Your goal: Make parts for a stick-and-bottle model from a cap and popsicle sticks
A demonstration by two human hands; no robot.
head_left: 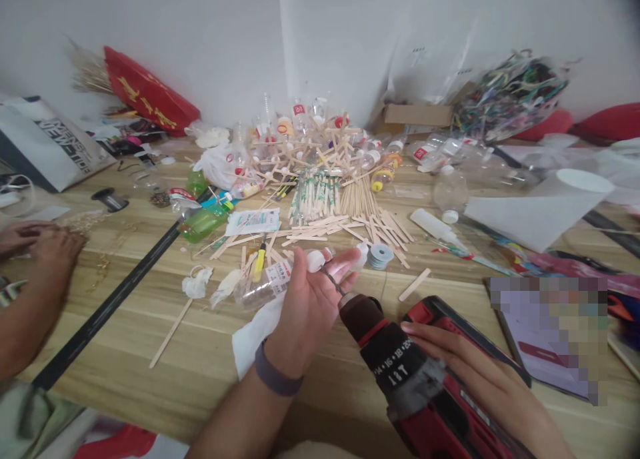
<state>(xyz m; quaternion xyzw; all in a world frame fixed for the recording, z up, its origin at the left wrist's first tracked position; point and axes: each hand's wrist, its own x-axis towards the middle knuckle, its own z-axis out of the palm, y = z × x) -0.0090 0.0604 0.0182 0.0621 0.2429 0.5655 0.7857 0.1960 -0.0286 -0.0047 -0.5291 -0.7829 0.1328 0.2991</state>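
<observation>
My right hand (465, 362) is closed on a red and black power drill (400, 369), its fingers lying along the drill's side. From the chuck, a twisted drill bit (334, 282) points up and left over the palm of my left hand (320, 295). That hand is palm up; a white bottle cap (315, 261) sits between thumb and fingertips, close to the bit's tip. Whether the bit touches the cap is unclear. Behind my left wrist lie a clear plastic bottle (263, 285) and a white tissue (255, 329). A red and black block (470, 335) shows beyond my right hand.
Wooden sticks (320, 229), plastic bottles (300, 122) and a wire spool (380, 255) crowd the middle of the table. A tablet (545, 345) lies at right, near a white paper cone (540, 202). Another person's hands (47, 249) are at left.
</observation>
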